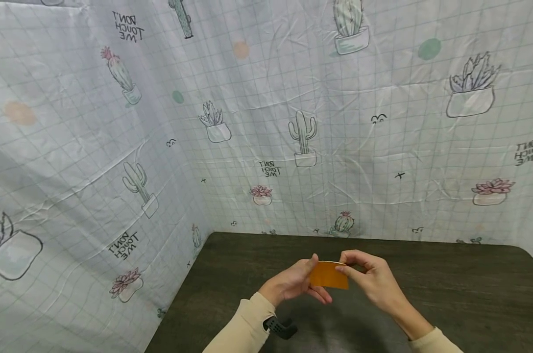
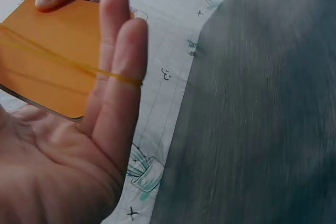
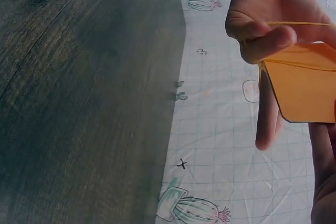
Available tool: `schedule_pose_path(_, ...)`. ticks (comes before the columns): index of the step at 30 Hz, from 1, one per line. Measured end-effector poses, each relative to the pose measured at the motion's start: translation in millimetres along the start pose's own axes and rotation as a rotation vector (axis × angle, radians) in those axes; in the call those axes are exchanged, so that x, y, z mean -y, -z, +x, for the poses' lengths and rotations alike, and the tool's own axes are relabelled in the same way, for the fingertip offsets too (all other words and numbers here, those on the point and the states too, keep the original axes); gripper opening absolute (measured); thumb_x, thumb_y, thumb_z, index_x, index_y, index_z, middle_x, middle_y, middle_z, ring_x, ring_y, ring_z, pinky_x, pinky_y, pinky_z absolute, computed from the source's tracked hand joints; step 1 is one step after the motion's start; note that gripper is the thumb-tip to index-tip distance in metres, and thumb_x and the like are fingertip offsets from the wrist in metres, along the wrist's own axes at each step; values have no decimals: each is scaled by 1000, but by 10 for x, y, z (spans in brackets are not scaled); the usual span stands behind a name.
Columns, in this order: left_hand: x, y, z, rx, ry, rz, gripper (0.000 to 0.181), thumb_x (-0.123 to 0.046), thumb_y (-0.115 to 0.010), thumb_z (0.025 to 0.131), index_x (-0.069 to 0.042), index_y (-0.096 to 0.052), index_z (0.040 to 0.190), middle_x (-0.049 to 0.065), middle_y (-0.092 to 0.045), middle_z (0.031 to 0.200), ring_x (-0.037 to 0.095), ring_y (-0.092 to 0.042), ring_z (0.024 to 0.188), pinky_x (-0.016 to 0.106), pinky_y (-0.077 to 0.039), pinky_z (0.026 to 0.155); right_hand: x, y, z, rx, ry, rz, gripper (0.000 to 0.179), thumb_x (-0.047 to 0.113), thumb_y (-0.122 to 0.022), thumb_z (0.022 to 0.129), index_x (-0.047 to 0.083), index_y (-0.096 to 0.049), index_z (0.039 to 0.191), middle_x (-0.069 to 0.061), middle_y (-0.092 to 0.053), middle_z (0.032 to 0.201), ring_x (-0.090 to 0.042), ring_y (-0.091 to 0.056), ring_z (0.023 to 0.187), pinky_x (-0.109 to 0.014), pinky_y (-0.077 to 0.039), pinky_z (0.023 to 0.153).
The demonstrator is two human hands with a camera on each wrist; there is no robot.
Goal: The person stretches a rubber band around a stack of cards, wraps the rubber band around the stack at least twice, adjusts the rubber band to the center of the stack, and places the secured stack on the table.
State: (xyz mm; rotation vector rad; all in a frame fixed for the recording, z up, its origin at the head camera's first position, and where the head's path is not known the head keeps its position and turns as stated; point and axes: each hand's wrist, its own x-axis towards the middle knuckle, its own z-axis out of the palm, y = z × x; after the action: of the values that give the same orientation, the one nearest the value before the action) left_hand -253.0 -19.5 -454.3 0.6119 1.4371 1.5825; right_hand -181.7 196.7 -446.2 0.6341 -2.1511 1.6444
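A thin orange card with rounded corners and a dark edge is held up over the table between both hands. My left hand grips its left end, thumb at the top corner and fingers stretched out below. A yellow rubber band runs across the card and loops round two straight fingers of that hand. My right hand pinches the card's upper right edge between thumb and fingers. The right wrist view shows the band stretched at the left hand, with part of the right hand at the frame's edge.
The dark wood-grain table spreads beneath both hands. A white sheet printed with cacti hangs along its back and left side. On the left wrist is a dark strap beside the cream sleeve.
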Motion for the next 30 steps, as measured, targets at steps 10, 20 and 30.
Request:
schedule_pose_path(10, -67, 104, -48, 29, -47, 146, 95, -74, -49, 89, 8, -55, 137, 13, -70, 113, 18, -74, 84, 62, -47, 94, 44, -20, 21, 33, 39, -24, 11, 2, -72, 90, 9, -64, 92, -3, -70, 92, -17, -62, 77, -29, -51, 55)
schedule_pose_path(20, -75, 47, -22, -89, -54, 206, 54, -44, -59, 101, 1, -64, 130, 5, -72, 105, 22, -74, 77, 54, -57, 85, -63, -96, 16, -4, 55, -63, 23, -6, -73, 87, 15, -64, 89, -3, -69, 89, -14, -60, 72, -29, -49, 49)
schedule_pose_path(30, -24, -100, 73, -389, -166, 297, 24, -27, -78, 91, -7, -77, 104, 5, -75, 86, 20, -68, 52, 41, -60, 54, -12, -212, 2, -200, -56, -71, 14, 3, -74, 90, 14, -68, 94, -5, -70, 93, -13, -65, 82, -29, -56, 57)
